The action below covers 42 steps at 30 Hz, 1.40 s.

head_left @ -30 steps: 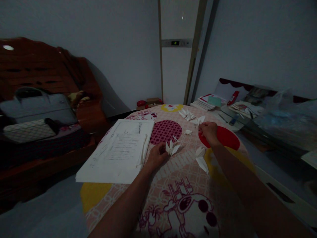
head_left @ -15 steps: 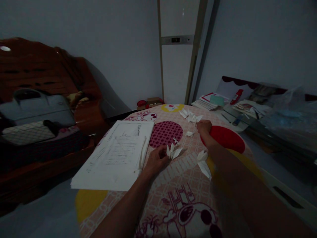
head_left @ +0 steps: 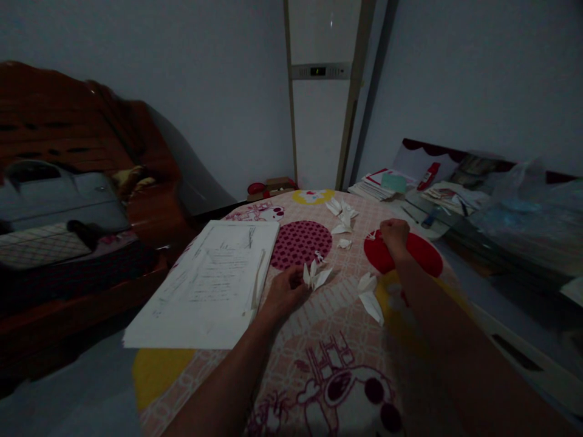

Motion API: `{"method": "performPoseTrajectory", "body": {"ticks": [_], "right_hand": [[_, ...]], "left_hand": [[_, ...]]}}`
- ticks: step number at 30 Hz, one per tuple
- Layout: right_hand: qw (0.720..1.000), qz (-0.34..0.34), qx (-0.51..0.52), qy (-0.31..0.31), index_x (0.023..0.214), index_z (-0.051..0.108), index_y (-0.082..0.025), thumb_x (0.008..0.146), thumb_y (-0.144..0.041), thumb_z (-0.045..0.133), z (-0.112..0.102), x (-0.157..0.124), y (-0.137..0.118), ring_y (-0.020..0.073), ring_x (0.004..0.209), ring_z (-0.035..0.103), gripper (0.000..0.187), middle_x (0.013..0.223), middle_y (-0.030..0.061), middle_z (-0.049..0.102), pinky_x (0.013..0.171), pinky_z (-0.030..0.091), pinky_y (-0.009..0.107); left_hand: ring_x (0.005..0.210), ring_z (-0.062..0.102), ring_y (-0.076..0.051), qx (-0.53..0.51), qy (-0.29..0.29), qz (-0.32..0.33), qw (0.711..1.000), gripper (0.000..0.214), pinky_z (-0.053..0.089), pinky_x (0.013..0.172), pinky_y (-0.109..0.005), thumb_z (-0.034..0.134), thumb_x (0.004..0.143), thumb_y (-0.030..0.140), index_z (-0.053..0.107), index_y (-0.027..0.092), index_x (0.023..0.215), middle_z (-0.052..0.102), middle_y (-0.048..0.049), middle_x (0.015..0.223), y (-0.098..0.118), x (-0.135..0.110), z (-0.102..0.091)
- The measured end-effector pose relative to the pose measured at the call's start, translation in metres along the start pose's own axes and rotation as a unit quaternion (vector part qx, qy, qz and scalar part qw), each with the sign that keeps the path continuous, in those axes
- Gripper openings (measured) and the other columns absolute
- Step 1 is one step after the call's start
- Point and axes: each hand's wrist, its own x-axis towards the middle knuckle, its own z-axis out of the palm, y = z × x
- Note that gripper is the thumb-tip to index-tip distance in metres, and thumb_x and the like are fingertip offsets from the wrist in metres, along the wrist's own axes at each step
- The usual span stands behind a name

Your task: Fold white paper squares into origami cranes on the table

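My left hand [head_left: 288, 290] rests on the patterned tablecloth, fingers curled together at the edge of a white folded paper figure [head_left: 317, 276] with pointed, wing-like flaps. Over the red circle on the cloth is my right hand [head_left: 394, 235], its fingers curled in; whether they hold anything is hidden. Beyond the left hand lie several white folded paper pieces [head_left: 342, 212] in a cluster and a small paper piece [head_left: 345, 244]. Another folded paper figure [head_left: 370, 297] lies between my forearms.
A stack of printed paper sheets [head_left: 214, 273] covers the table's left side, with a narrow strip on it. At right, a glass table holds papers, a red bottle [head_left: 429, 176] and a plastic bag [head_left: 523, 200]. A wooden bench [head_left: 150, 191] with bags stands left.
My right hand has moved right, away from the far paper cluster onto the red circle. One paper piece in that cluster now lies differently. My left hand stays beside its paper figure.
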Motion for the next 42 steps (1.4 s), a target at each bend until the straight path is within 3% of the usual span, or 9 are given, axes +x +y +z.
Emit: {"method": "performPoseTrajectory", "body": {"ticks": [7,12,18,30,34,36,38,40,42], "right_hand": [[0.998,-0.011,-0.009,-0.064,0.099,0.077,-0.012,0.083,-0.028,0.070,0.002,-0.012,0.001,0.0298,0.109,0.067,0.024,0.108,0.0165,0.075,0.097,0.048,0.038],[0.993,-0.040,0.041,-0.104,0.124,0.062,-0.018,0.096,-0.036,0.062,0.001,-0.015,-0.001,0.0234,0.108,0.064,0.033,0.127,0.0103,0.063,0.091,0.055,0.044],[0.985,-0.046,0.117,-0.118,0.125,0.061,-0.017,0.095,-0.037,0.062,0.001,-0.020,-0.005,0.0251,0.108,0.064,0.036,0.128,0.0093,0.061,0.089,0.056,0.044],[0.974,0.027,0.211,-0.081,0.128,0.058,-0.017,0.096,-0.037,0.062,0.031,-0.027,-0.023,0.0235,0.107,0.064,0.038,0.128,0.0101,0.061,0.089,0.056,0.045],[0.981,0.044,0.181,-0.058,0.102,0.071,-0.012,0.086,-0.023,0.067,0.042,-0.010,-0.026,0.0235,0.088,0.069,0.020,0.097,0.0089,0.073,0.079,0.056,0.037],[0.985,0.035,0.161,-0.045,0.090,0.074,-0.012,0.077,-0.014,0.066,0.042,-0.006,-0.026,0.0258,0.084,0.070,0.016,0.087,0.0100,0.074,0.079,0.055,0.036],[0.989,0.012,0.145,-0.025,0.094,0.075,-0.012,0.073,-0.010,0.062,0.038,-0.008,-0.027,0.0281,0.095,0.069,0.025,0.097,0.0133,0.075,0.088,0.052,0.037],[0.991,-0.023,0.129,-0.002,0.103,0.075,-0.012,0.075,-0.011,0.058,0.032,-0.017,-0.028,0.0291,0.107,0.065,0.032,0.113,0.0157,0.072,0.097,0.047,0.039],[0.992,-0.084,0.093,-0.010,0.102,0.075,-0.013,0.082,-0.018,0.057,0.027,-0.031,-0.029,0.0280,0.105,0.065,0.027,0.112,0.0157,0.073,0.096,0.047,0.038]], "left_hand": [[0.082,0.066,-0.020,0.020,0.002,0.000,1.000,0.030,0.052,0.074,-0.029,0.066,0.068,0.021,0.070,0.016,0.097,0.073,-0.0051,0.089,0.003,0.000,-0.002],[0.080,0.066,-0.020,0.022,0.009,-0.003,1.000,0.029,0.052,0.074,-0.029,0.068,0.068,0.022,0.070,0.016,0.097,0.073,-0.0049,0.087,0.004,0.000,-0.002],[0.082,0.067,-0.020,0.014,-0.002,0.002,1.000,0.027,0.052,0.076,-0.030,0.066,0.070,0.021,0.069,0.015,0.096,0.073,-0.0052,0.089,0.005,0.000,-0.001],[0.080,0.065,-0.019,0.025,-0.001,0.007,1.000,0.030,0.052,0.076,-0.030,0.067,0.070,0.023,0.069,0.015,0.099,0.072,-0.0054,0.089,0.002,0.000,-0.002],[0.079,0.065,-0.018,0.028,0.000,0.012,1.000,0.027,0.052,0.075,-0.029,0.067,0.070,0.022,0.069,0.015,0.096,0.071,-0.0043,0.087,0.003,0.000,-0.003],[0.080,0.065,-0.018,0.028,0.002,0.010,1.000,0.027,0.052,0.076,-0.029,0.068,0.069,0.022,0.069,0.015,0.095,0.071,-0.0040,0.086,0.004,0.000,-0.003],[0.082,0.066,-0.019,0.024,-0.001,0.006,1.000,0.027,0.052,0.077,-0.030,0.068,0.069,0.022,0.069,0.016,0.095,0.071,-0.0044,0.088,0.004,0.000,-0.002],[0.084,0.067,-0.020,0.014,-0.008,-0.001,1.000,0.029,0.053,0.080,-0.031,0.068,0.070,0.023,0.068,0.016,0.097,0.073,-0.0053,0.091,0.002,0.001,-0.002],[0.086,0.068,-0.020,0.001,-0.009,-0.008,1.000,0.031,0.053,0.081,-0.032,0.068,0.070,0.023,0.068,0.015,0.100,0.073,-0.0063,0.094,0.000,0.002,-0.001]]}}
